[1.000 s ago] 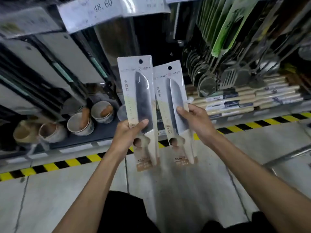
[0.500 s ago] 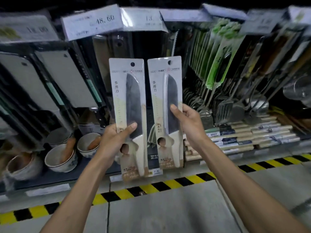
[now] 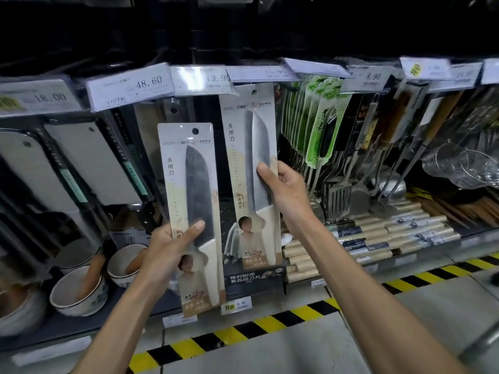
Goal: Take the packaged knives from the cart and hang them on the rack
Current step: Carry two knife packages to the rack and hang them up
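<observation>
While the right hand [image 3: 286,195] pinched the raised knife pack [image 3: 249,147] at mid-blade, its top edge sat just under the 13.90 price tag [image 3: 202,79], at the rack [image 3: 225,211]. We found the left hand [image 3: 167,249] clamped round the second pack [image 3: 190,190], held lower and beside it. We saw no peg behind that tag; we judged the hang-hole might miss it and the low-held pack swing or drop.
</observation>
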